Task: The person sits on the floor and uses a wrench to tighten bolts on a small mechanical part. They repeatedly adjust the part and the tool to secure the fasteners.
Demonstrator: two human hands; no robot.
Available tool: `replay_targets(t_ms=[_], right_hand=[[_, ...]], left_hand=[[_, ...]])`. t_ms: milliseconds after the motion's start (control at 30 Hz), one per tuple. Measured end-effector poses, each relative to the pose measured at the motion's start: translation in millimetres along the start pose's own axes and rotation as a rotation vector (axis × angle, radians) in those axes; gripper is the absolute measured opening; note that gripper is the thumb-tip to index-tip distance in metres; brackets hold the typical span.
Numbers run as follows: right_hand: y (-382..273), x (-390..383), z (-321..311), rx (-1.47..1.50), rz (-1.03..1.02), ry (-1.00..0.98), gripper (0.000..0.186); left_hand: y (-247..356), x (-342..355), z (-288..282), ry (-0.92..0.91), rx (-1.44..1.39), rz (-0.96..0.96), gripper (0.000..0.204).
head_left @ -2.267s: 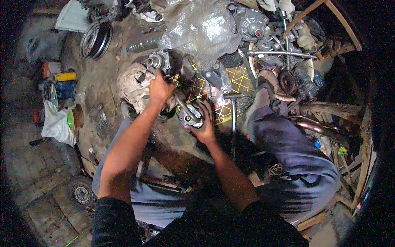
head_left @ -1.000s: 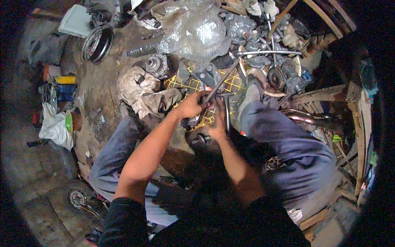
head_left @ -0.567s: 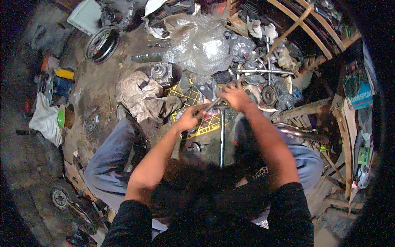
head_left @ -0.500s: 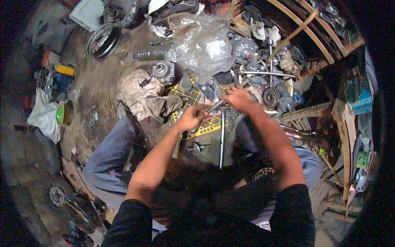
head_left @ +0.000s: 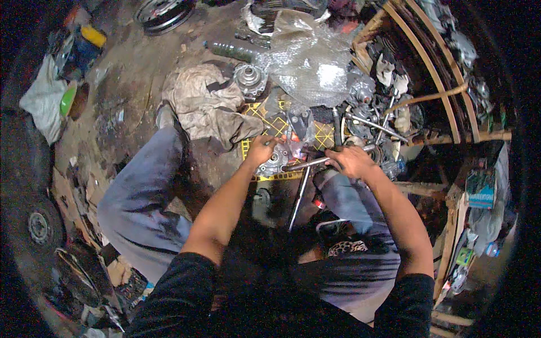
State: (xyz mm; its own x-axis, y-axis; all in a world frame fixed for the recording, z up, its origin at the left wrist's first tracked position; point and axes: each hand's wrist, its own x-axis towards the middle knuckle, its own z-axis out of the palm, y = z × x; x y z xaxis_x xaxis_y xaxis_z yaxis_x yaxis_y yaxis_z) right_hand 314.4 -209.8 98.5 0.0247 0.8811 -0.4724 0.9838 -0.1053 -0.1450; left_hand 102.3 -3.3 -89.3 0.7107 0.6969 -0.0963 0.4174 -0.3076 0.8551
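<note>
My right hand is closed around a long dull steel wrench, whose rounded end points left over the yellow crate-like grid. My left hand is beside that end, fingers curled together above a grey metal casing with a round opening; whatever the fingertips pinch is too small to make out. Below the wrench, a chrome T-handle wrench slants down between my legs; its top is partly covered. The yellow plastic grid lies flat under the casing.
A stained cloth lies left of the grid, with a round metal part behind it. Farther back are bubble wrap and a plastic bottle. Metal parts and rods crowd the right, near a wooden frame.
My left hand has let go of the wrench and moved over the metal casing. My right hand keeps the wrench, now lower. The view has shifted, and the T-handle wrench leans more.
</note>
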Motion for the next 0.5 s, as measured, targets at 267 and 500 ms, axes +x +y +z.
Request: replay_targets(t_ms=[267,500], right_hand=[[-29,-30,2,0.06,0.214,-0.012,0.045],[-81,-60,66,0.364,0.447,0.197,0.034]], left_hand=[[33,-4,8,-0.09,-0.318,-0.059,0.037],[12,-4,19,-0.039,-0.211,-0.146,0.033]])
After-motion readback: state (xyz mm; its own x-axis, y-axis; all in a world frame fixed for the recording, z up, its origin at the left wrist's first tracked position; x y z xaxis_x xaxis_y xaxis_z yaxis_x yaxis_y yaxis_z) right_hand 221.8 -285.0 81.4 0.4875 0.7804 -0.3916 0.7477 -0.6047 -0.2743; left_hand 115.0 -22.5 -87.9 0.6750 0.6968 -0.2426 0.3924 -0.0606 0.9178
